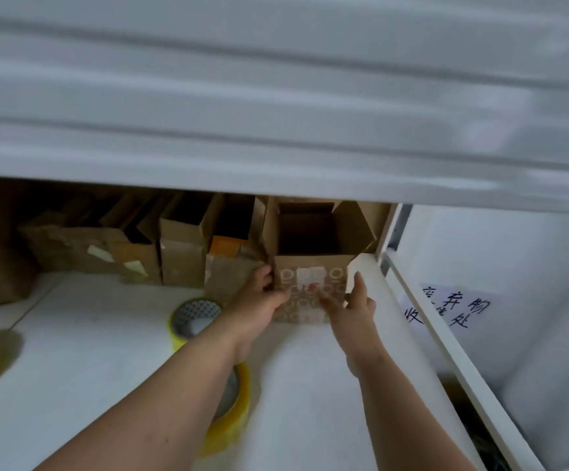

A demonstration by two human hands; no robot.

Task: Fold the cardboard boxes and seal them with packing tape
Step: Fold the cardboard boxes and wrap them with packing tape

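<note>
An open brown cardboard box printed with pale rings (310, 266) stood at the far right of the white counter (310, 385), its flaps up and its dim inside showing nothing. The left hand (259, 300) gripped its left corner; the right hand (354, 307) lay with straight fingers against its front and right edge. A row of other open brown boxes (181, 246) stood to its left. Three yellow tape rolls (194, 321) lay nearer.
</note>
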